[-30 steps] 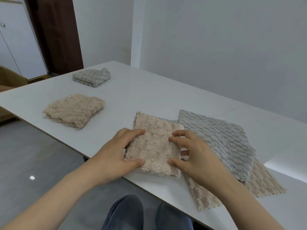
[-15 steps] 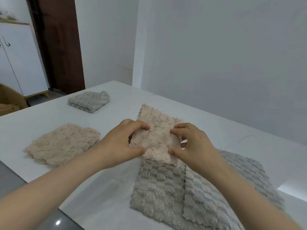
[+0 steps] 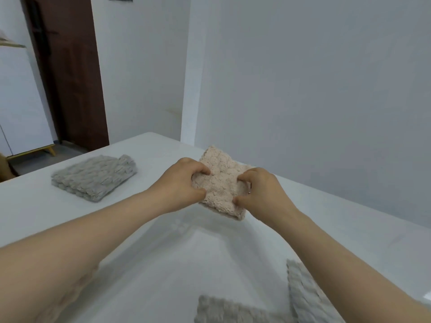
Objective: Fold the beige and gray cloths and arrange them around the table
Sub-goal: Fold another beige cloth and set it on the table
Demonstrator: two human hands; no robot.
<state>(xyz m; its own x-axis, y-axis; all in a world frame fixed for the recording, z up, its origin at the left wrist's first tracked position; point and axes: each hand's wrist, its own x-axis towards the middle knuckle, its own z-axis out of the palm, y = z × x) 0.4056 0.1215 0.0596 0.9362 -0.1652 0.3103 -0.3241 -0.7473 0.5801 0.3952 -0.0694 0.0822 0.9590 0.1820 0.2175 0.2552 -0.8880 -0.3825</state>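
A folded beige cloth (image 3: 221,180) is held over the far side of the white table (image 3: 144,220), close to the wall. My left hand (image 3: 180,183) grips its left edge and my right hand (image 3: 262,194) grips its right edge. I cannot tell whether the cloth touches the tabletop. A folded gray cloth (image 3: 94,177) lies flat at the far left of the table. Unfolded gray cloths (image 3: 238,308) show at the bottom edge, partly cut off by the frame and by my right forearm.
A white wall corner (image 3: 186,89) stands right behind the table's far edge. A dark brown door (image 3: 67,73) and a white cabinet (image 3: 21,101) are at the far left, beyond the table.
Both hands carried the folded beige cloth away from the near pile toward the far side of the table. The view tilted up, so the folded beige cloth at left left the frame.
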